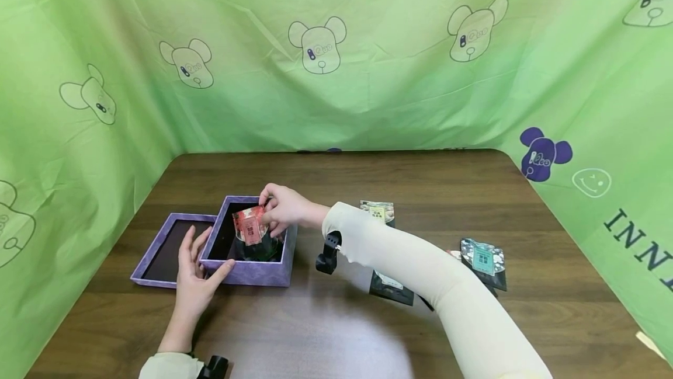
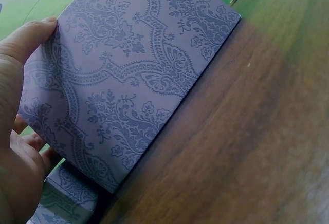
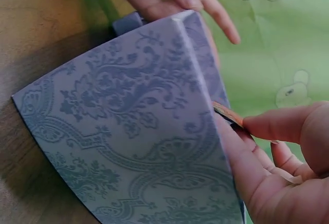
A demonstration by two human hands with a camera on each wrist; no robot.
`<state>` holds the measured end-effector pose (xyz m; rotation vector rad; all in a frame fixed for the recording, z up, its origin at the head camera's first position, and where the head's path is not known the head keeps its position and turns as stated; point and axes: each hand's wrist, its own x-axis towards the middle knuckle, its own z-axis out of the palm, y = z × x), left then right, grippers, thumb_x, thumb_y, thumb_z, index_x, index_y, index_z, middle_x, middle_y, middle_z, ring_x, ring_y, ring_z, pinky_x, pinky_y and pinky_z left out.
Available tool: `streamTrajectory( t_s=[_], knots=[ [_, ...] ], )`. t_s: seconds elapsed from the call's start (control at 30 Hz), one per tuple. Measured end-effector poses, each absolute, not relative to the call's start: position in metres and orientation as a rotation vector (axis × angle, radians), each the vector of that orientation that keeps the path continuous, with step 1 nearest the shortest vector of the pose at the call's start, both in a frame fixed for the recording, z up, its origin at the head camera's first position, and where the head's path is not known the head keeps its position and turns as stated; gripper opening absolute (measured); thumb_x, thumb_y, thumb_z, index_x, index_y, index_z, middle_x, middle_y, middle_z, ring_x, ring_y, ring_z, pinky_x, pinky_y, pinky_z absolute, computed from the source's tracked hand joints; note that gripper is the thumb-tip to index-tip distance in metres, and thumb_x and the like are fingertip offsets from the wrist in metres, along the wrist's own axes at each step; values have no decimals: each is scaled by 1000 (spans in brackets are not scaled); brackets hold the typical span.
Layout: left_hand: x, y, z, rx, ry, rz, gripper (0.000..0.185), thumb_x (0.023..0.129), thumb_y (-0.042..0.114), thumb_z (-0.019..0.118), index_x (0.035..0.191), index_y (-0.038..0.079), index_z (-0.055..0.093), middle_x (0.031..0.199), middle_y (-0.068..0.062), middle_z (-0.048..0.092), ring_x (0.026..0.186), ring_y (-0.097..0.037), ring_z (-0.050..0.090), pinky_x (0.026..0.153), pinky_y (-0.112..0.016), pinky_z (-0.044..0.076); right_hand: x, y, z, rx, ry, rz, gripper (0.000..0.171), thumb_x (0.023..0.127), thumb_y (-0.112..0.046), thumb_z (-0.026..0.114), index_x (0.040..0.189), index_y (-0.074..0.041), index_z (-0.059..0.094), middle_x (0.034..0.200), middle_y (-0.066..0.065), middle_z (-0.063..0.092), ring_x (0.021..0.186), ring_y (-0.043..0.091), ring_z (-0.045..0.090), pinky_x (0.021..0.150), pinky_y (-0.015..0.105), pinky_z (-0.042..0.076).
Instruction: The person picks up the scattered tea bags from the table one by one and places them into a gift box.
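Observation:
An open purple box with a dark inside and a damask-like pattern stands on the table. My left hand grips its front left corner, the thumb at the front rim and the other fingers along the left side. Between thumb and fingers my right hand pinches a red-and-black sachet, tilted inside the box opening. In the right wrist view only the edge of the sachet shows above the box wall. Something dark lies under it in the box, too hidden to make out.
A shallow purple lid, dark inside, lies left of the box, by its wall. Right of the box lie more sachets: a pale-topped one, a dark one partly under the sleeve, and a teal-labelled one overlapping others. A green curtain surrounds the table.

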<state>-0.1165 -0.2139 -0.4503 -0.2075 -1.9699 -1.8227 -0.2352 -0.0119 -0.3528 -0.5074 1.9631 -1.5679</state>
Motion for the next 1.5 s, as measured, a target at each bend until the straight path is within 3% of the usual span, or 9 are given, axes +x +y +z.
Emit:
streamTrajectory(
  t_s=[0.23,0.43,0.63,1.0,1.23,1.5],
  knots=[
    [-115,-213,-451,-202,-1969,-1829,94,75,-27,65,152,-3,16,139,7,48,124,-2,48,100,-15,37,-230,-15,-352,-601,2079,-1429,19,87,14,60,97,1,49,74,6,55,55,15,57,61,35,58],
    [-115,-213,-452,-228,-1934,-1846,95,74,-28,63,153,0,18,139,6,49,124,-4,48,100,-15,36,-233,-12,-350,-789,2288,-1236,17,83,11,63,99,4,64,82,8,69,65,8,58,61,19,48],
    [-115,-213,-452,-235,-1939,-1836,95,74,-28,64,153,-2,17,139,6,48,124,-4,48,99,-14,36,-237,-5,-349,-869,2342,-1196,23,84,4,68,107,3,67,90,9,74,75,4,62,71,16,46],
    [-116,-214,-452,-243,-1933,-1834,95,74,-28,63,153,1,19,139,7,49,125,-4,48,100,-15,36,-235,11,-345,-719,2061,-1509,28,84,13,64,111,10,60,86,10,68,76,9,62,78,28,55],
    [-116,-213,-452,-227,-1946,-1828,94,74,-28,63,152,-3,17,138,9,49,125,-3,47,100,-14,36,-236,29,-342,-651,1940,-1619,36,83,18,64,117,14,55,102,31,65,78,12,64,80,33,56],
    [-117,-214,-452,-224,-1967,-1819,95,74,-28,64,153,-2,17,140,6,48,125,-3,47,100,-14,36,-244,62,-344,-611,1879,-1719,41,84,22,59,123,21,45,95,21,66,78,14,66,86,45,55]
  ],
)
